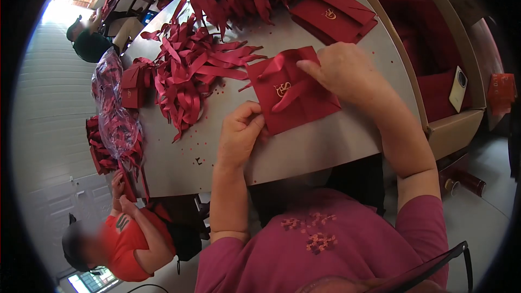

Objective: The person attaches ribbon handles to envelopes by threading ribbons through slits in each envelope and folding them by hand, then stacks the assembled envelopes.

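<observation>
A dark red paper bag point(304, 97) with a gold emblem lies flat on the grey table point(304, 152) in front of me. A red ribbon point(290, 97) crosses its face. My left hand point(240, 133) pinches the bag's near left edge. At the bag's top edge, my right hand point(342, 70) presses down with fingers on the ribbon end. Both hands are on the same bag.
A heap of loose red ribbons point(187, 70) spreads to the left. Finished red bags point(334, 16) are stacked at the back, smaller ones point(133, 84) at the left edge. A cardboard box point(453, 125) with a phone point(459, 89) stands on the right. A person in red point(130, 239) sits at lower left.
</observation>
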The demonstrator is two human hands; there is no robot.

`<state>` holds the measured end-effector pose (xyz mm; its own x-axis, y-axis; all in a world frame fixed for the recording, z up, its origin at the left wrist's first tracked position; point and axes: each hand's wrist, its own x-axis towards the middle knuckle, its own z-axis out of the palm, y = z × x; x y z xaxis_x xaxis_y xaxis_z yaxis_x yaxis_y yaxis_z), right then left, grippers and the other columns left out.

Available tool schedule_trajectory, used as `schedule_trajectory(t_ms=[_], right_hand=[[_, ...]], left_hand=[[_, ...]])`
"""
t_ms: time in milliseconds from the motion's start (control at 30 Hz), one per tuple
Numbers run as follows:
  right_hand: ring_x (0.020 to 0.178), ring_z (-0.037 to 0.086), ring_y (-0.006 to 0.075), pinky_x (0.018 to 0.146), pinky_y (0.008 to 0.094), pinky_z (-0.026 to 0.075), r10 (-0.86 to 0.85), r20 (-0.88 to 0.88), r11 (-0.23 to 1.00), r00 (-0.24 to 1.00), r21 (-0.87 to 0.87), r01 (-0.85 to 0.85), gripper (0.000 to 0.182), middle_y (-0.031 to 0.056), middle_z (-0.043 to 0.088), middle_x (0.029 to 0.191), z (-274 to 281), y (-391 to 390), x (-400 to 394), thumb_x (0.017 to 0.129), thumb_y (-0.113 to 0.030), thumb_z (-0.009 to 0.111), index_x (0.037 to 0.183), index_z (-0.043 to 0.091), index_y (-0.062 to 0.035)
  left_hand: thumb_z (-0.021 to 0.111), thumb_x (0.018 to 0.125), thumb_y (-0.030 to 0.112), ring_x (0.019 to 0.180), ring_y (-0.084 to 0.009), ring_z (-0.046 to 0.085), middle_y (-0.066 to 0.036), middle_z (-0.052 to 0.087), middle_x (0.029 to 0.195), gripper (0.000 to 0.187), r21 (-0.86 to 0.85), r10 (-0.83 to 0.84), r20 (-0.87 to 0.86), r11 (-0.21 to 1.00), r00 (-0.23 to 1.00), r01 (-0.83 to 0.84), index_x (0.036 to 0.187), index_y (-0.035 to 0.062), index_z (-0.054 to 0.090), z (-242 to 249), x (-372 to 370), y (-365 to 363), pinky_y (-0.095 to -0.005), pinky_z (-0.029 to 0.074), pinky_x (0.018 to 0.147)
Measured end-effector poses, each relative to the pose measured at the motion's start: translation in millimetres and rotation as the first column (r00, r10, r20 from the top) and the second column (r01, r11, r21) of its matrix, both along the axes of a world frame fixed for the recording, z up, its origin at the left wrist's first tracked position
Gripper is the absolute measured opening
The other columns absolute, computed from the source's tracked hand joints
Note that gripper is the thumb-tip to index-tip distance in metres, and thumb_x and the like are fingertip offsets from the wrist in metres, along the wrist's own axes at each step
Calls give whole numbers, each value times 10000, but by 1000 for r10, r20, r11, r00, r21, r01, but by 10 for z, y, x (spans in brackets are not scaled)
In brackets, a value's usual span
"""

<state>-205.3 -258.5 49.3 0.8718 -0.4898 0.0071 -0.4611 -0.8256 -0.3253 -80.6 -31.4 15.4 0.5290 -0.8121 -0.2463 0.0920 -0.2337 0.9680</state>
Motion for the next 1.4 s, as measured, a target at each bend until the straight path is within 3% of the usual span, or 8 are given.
schedule_trajectory(t_ms=[167, 267, 333, 633, 733, 833, 1000, 1400], right_hand=[[718, 657, 345, 684, 425, 533, 127, 356, 991, 926, -76, -107, 267, 154, 671, 739, -310, 39, 80, 888, -260, 592, 778, 658, -25], [717, 676, 297, 698, 376, 546, -39, 319, 950, 947, 305, -64, 190, 138, 692, 806, -209, 116, 169, 883, -174, 588, 769, 602, -23], [648, 640, 192, 682, 297, 522, -421, 310, -59, 852, 928, -367, 63, 106, 675, 835, -302, 183, 239, 884, -78, 581, 836, 545, -58], [685, 536, 107, 770, 260, 481, -477, 242, -523, 845, 695, -494, 83, 44, 608, 846, -502, 126, 386, 912, -113, 612, 921, 530, -120], [673, 482, 102, 786, 261, 463, -482, 213, -507, 850, 724, -468, 119, 19, 563, 848, -545, 127, 411, 932, -98, 583, 1043, 542, -108], [710, 495, 97, 775, 257, 464, -451, 260, -417, 854, 784, -459, 215, 14, 565, 886, -572, 163, 431, 942, -94, 572, 1153, 534, -98], [782, 520, 96, 782, 257, 474, -372, 331, -404, 867, 783, -472, 292, 10, 572, 917, -595, 180, 435, 947, -103, 578, 1231, 511, -98], [912, 584, 119, 795, 266, 483, -393, 238, -441, 888, 799, -410, 305, 38, 608, 1002, -589, 134, 447, 961, -122, 564, 1258, 502, -98]], left_hand=[[505, 948, -7, 676, -88, 590, -30, 634, 801, 99, -25, -9, 88, 1000, 996, 12, 994, -8, 592, 28, -72, -15, -230, 480, 616], [474, 951, -24, 696, -109, 605, -48, 634, 811, 98, 7, -42, 186, 999, 982, 41, 973, -15, 569, 30, -51, -3, -249, 497, 636], [461, 952, -31, 709, -120, 613, -59, 634, 820, 100, 27, -69, 233, 998, 970, 65, 959, -18, 559, 22, -39, 10, -258, 506, 646], [496, 947, -7, 804, -134, 616, -82, 612, 937, 69, 110, -161, 194, 984, 968, 142, 926, -37, 556, 29, 80, 175, -253, 503, 746], [505, 940, -6, 795, -131, 612, -100, 588, 1032, 63, 91, -133, 170, 989, 976, 119, 922, -33, 558, 7, 133, 283, -245, 494, 734], [526, 914, -23, 760, -139, 627, -111, 579, 1085, 41, 96, -88, 707, 995, 702, 29, 899, -13, 563, 38, 237, 394, -252, 502, 689], [523, 926, 6, 902, -151, 641, -153, 516, 1256, 65, 42, 108, 60, 993, 992, -110, 920, 2, 588, 128, 318, 235, -249, 506, 709], [556, 904, 10, 886, -144, 608, -96, 568, 1093, 59, -45, 79, 47, 996, 996, -76, 874, -33, 584, -20, 354, 240, -276, 499, 839]])
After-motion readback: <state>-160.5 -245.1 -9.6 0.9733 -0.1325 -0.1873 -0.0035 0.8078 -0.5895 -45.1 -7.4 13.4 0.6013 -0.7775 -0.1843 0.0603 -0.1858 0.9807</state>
